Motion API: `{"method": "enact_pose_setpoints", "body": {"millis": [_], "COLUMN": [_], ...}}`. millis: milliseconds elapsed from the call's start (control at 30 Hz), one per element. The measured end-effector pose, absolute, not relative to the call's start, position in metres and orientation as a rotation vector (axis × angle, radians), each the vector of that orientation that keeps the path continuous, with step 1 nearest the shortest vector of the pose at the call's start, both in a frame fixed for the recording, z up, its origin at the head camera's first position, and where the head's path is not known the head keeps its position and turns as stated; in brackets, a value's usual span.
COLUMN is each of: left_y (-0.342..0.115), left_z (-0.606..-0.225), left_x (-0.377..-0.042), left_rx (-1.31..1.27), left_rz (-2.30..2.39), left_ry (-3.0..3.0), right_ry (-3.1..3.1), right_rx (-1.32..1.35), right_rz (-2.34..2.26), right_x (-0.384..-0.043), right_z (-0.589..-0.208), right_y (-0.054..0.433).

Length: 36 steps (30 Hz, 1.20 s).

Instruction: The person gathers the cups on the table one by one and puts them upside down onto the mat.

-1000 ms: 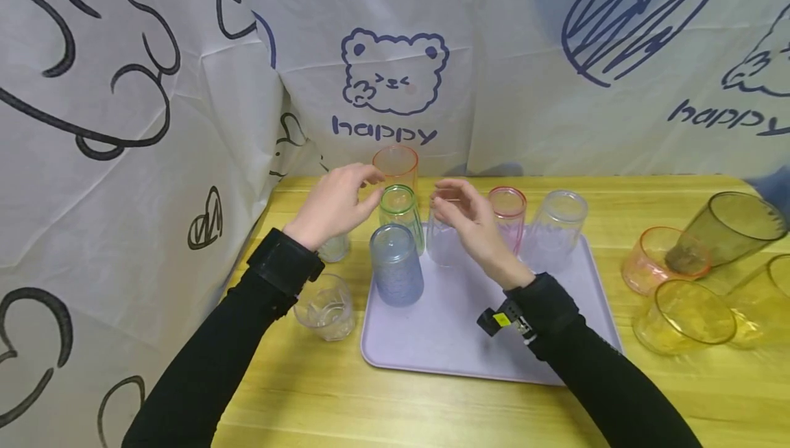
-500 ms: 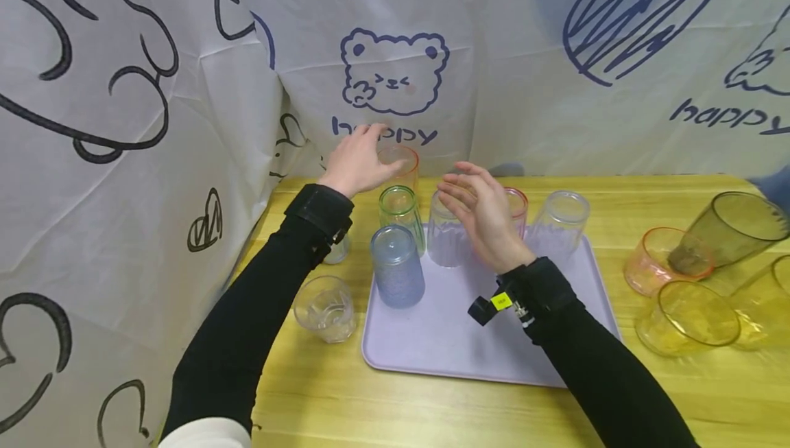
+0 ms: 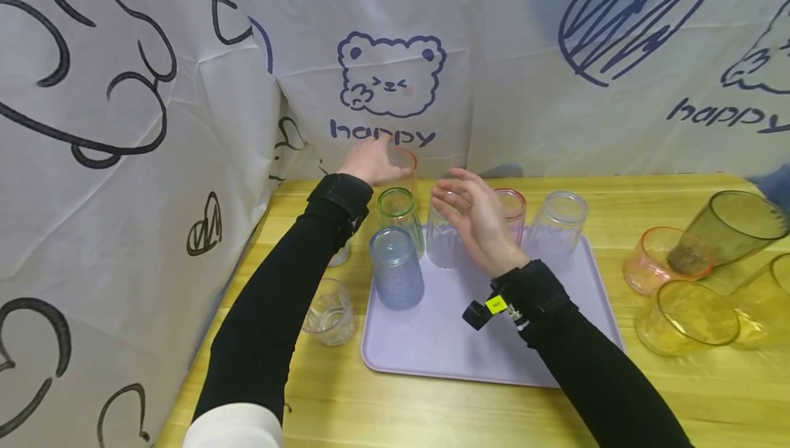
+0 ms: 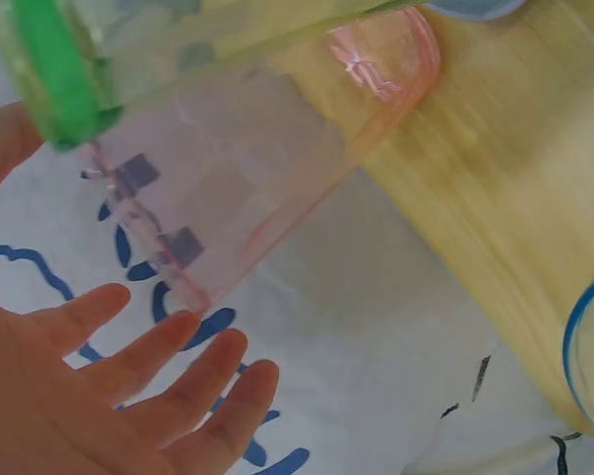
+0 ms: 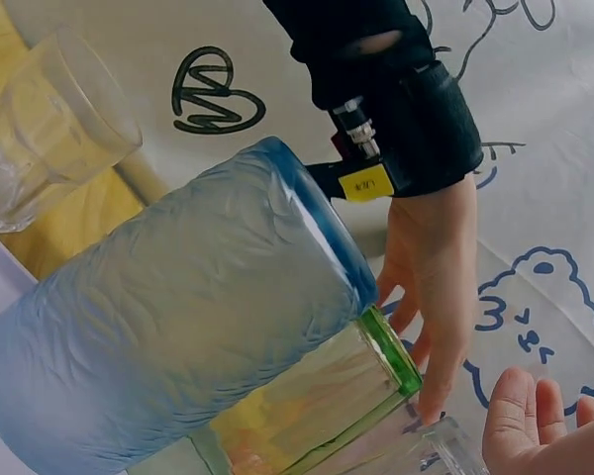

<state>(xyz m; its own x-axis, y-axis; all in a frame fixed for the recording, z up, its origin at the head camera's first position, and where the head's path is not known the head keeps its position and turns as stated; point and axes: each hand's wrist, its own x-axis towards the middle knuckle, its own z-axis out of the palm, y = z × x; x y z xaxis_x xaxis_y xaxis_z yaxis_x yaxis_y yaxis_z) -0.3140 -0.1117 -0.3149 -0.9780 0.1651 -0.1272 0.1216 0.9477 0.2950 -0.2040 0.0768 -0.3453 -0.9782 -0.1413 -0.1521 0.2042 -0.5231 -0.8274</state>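
Note:
My left hand [image 3: 373, 162] is at the tall orange-rimmed glass [image 3: 405, 160] behind the tray, fingers spread. In the left wrist view, fingertips [image 4: 233, 348] lie right at one end of that pinkish glass, not curled round it. A green-rimmed glass [image 3: 400, 211] and a frosted blue glass [image 3: 396, 273] stand upside down on the lilac tray [image 3: 444, 345]. My right hand [image 3: 478, 221], palm turned left and fingers loosely bent, hovers by a clear glass [image 3: 444, 249], partly covering it and a pink-rimmed glass [image 3: 514, 206].
Another clear glass [image 3: 558, 225] stands at the tray's right back corner. Left of the tray is a clear tumbler [image 3: 330, 317], with another glass partly behind my left arm. To the right are an orange tumbler [image 3: 654, 266], a yellow glass [image 3: 685, 324] and a tilted olive glass [image 3: 737, 228].
My left hand has gone from beside the green-rimmed glass, up and back to the orange-rimmed glass. My right hand has lifted slightly and its fingers have straightened somewhat. The glasses keep their places.

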Motion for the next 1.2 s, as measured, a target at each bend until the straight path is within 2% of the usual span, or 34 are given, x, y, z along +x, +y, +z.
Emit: {"method": "enact_pose_setpoints", "body": {"millis": [333,900,1200], "left_y": [-0.126,-0.184,-0.178], "left_z": [-0.317,-0.308,-0.309], "left_x": [-0.317,-0.296,-0.294], "left_rx": [0.191,0.194,0.107], "left_rz": [0.522,0.523,0.469], "left_ry": [2.899,2.831,2.875], "right_ry": [1.424,1.411,1.473], "right_rx": [0.081,0.017,0.04], "right_rz": [-2.569,-2.547,-2.497], "right_x": [-0.201,-0.195,-0.191], "right_z": [-0.345,-0.343,-0.343], "right_y": [0.072,0.058,0.046]}}
